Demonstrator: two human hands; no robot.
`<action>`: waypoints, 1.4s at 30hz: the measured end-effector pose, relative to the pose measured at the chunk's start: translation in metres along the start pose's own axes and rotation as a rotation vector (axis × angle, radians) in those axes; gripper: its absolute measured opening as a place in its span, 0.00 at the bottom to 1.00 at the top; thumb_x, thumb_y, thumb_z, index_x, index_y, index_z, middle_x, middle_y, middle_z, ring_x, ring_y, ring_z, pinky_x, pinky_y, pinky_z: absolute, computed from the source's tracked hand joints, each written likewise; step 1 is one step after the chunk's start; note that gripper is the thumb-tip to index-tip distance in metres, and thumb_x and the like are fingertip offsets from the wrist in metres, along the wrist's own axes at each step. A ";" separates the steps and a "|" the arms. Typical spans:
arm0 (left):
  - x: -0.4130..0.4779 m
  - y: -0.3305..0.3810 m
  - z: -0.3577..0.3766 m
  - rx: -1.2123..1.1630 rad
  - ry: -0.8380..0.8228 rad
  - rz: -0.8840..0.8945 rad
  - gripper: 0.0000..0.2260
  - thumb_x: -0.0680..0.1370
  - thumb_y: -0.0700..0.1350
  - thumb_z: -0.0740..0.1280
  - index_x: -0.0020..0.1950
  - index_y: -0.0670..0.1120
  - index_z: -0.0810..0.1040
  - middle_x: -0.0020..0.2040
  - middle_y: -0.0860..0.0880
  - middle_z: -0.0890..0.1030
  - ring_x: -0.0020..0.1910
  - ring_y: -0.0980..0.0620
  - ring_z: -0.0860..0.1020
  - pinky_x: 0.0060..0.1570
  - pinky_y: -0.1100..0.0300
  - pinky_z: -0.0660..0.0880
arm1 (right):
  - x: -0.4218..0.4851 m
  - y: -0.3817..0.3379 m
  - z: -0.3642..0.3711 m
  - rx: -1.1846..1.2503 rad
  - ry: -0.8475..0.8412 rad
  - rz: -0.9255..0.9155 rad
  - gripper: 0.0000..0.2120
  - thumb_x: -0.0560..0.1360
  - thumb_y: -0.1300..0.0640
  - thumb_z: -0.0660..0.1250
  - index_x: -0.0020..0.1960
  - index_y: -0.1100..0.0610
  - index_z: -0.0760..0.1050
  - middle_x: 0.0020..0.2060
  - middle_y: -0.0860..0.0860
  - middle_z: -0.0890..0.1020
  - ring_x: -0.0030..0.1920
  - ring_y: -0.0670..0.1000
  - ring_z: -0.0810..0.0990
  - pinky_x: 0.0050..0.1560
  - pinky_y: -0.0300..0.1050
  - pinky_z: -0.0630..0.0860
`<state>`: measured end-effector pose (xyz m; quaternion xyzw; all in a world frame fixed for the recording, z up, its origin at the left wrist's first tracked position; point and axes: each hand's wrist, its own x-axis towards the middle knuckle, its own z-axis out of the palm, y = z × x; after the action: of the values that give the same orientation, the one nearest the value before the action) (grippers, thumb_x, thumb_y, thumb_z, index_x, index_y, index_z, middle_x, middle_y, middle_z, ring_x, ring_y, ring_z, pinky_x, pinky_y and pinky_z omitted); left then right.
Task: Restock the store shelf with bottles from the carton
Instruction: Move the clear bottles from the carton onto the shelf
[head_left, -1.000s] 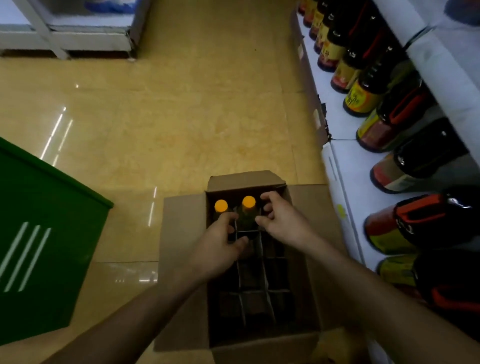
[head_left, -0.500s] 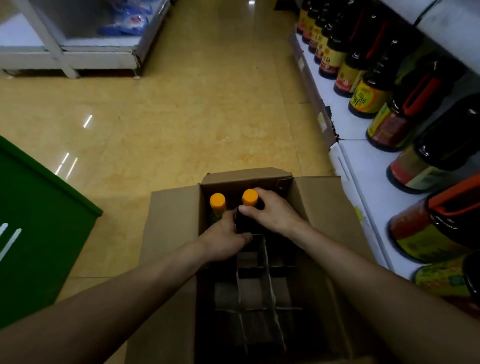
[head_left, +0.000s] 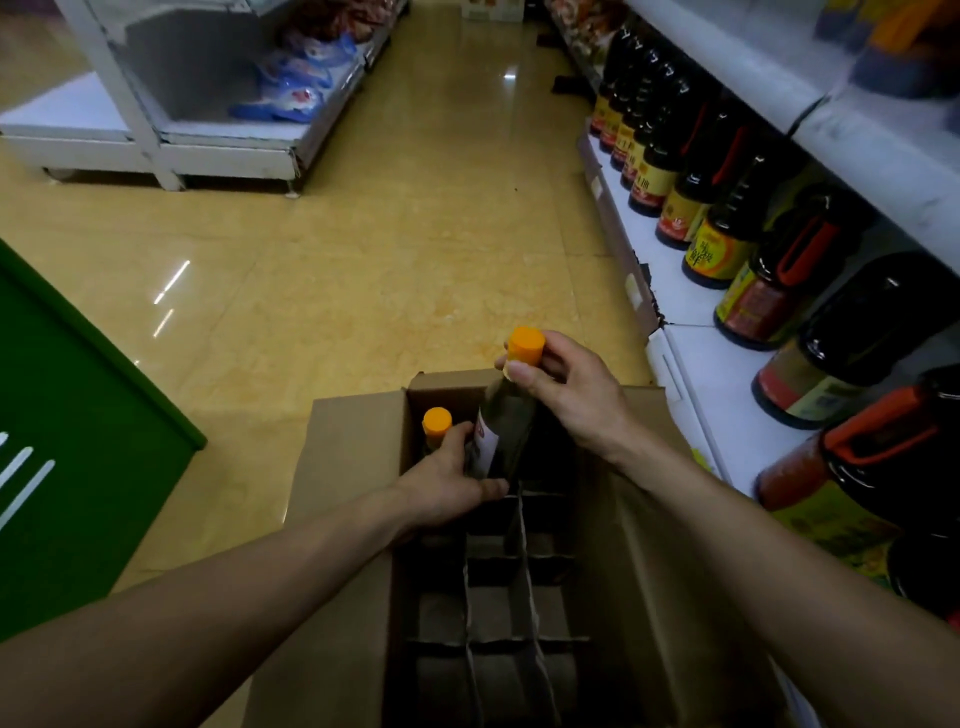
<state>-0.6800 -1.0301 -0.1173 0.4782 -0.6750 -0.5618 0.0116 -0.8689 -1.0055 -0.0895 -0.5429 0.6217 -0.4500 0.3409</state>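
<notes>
Orange-capped bottle (head_left: 506, 415), dark and apparently glass, stands half-risen from a far cell of the carton (head_left: 353, 467), which sits on the floor at 6 o'clock of the view. The right hand (head_left: 569, 395) pinches the neck just under the cap, thumb across the front; the left hand (head_left: 449, 483) is closed around the lower body beside the white label, steadying it. A full bottle of this build is judged fairly heavy, rigid, smooth and breakable; the neck alone gives a thin purchase, so a hold on the body below the shoulder, with the other hand under or around the base, seems the safer choice. A second bottle (head_left: 435, 428) with the same cap remains seated in the neighbouring cell at 9 o'clock of the lifted one, touching or nearly touching the left fingers. Cardboard dividers (head_left: 519, 561) line the nearer cells, which look empty, though their depths are dark. The store shelf (head_left: 711, 364) runs along 3 o'clock, its white deck bare in places between large dark bottles (head_left: 779, 296) with red handles; these crowd the row, so a gap must be chosen with care. The carton's right flap (head_left: 644, 509) rises between carton and shelf edge and may catch the base in transit. A green bin (head_left: 78, 441) lies at 9 o'clock, well apart.
</notes>
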 end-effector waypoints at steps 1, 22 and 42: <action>0.000 0.000 0.001 -0.029 -0.004 0.025 0.42 0.78 0.48 0.73 0.83 0.54 0.48 0.78 0.48 0.68 0.76 0.47 0.69 0.72 0.54 0.67 | -0.001 -0.008 -0.001 0.054 0.001 -0.014 0.14 0.81 0.53 0.69 0.65 0.55 0.76 0.58 0.50 0.85 0.62 0.46 0.82 0.66 0.50 0.77; -0.041 0.020 0.003 -0.536 -0.136 0.182 0.26 0.70 0.38 0.78 0.66 0.50 0.76 0.58 0.46 0.86 0.59 0.47 0.84 0.64 0.47 0.79 | 0.012 -0.098 -0.011 0.619 -0.069 -0.011 0.21 0.83 0.46 0.59 0.64 0.60 0.77 0.53 0.56 0.86 0.47 0.50 0.84 0.51 0.42 0.82; -0.059 0.059 -0.018 -0.568 0.136 0.257 0.25 0.68 0.46 0.80 0.63 0.51 0.78 0.53 0.47 0.87 0.53 0.46 0.86 0.58 0.46 0.82 | -0.024 -0.096 -0.004 0.330 -0.075 0.219 0.25 0.72 0.43 0.73 0.66 0.53 0.76 0.57 0.52 0.86 0.57 0.51 0.86 0.59 0.52 0.82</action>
<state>-0.6758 -1.0096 -0.0344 0.4030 -0.5435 -0.6886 0.2607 -0.8331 -0.9817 0.0001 -0.4249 0.5817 -0.4856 0.4951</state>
